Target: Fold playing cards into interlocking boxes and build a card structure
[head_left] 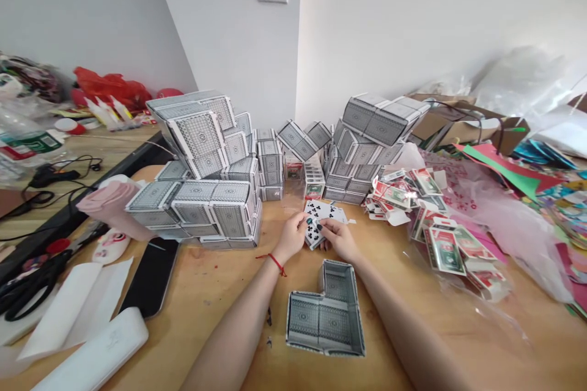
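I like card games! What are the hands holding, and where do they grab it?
A few playing cards, faces up: the left hand pinches their left edge, the right hand their right edge.

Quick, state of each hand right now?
Left hand: closed, pinching the cards.
Right hand: closed on the same cards.

A home craft corner: a wooden tabletop [211, 293] against white walls, heaped with card-block stacks [202, 165], coloured paper [504, 171], scissors [27, 293].
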`<action>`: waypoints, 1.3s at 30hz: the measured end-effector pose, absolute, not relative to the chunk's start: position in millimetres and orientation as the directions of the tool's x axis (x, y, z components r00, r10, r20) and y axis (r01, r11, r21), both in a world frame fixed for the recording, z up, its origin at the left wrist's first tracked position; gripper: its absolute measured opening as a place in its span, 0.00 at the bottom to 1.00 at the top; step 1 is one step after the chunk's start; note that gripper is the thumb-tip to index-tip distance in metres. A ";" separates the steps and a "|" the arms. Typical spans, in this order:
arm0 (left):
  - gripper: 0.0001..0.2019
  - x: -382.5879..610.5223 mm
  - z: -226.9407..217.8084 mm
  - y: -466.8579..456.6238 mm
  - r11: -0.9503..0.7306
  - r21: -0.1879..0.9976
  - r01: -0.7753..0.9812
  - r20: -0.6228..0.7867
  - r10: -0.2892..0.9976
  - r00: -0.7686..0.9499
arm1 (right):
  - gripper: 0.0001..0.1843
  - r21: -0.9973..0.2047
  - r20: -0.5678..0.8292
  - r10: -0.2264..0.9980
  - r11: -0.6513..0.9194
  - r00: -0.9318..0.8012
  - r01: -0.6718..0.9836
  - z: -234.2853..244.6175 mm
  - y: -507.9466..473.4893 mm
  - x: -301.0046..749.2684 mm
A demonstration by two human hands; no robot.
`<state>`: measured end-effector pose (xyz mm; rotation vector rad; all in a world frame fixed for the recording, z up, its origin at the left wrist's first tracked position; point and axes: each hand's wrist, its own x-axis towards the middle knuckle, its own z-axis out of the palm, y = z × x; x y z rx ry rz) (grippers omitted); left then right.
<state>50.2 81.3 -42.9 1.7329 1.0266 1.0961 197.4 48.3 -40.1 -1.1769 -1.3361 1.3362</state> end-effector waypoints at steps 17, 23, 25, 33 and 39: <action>0.09 56.7 -42.1 76.1 -0.164 0.979 0.123 0.121 0.946 0.300 | 0.15 -0.985 -0.047 0.998 -0.052 -0.036 -0.164 -43.7 51.8 195.1; 0.09 60.6 -43.3 74.4 -0.228 0.970 0.089 0.198 0.945 0.258 | 0.15 -0.976 -0.054 0.994 -0.072 -0.091 -0.204 -43.8 52.5 191.6; 0.08 63.5 -45.0 74.0 -0.214 0.974 0.075 0.193 0.957 0.216 | 0.14 -0.977 -0.061 0.995 -0.076 -0.084 -0.197 -44.4 52.5 190.4; 0.08 64.6 -43.0 71.2 -0.168 0.985 0.044 0.161 0.977 0.137 | 0.13 -0.970 -0.116 0.989 -0.132 -0.092 -0.203 -44.6 48.5 180.2; 0.08 62.7 -37.2 68.9 -0.207 0.972 0.115 0.200 0.977 0.070 | 0.14 -0.945 -0.155 0.980 -0.184 -0.126 -0.270 -42.9 47.4 178.6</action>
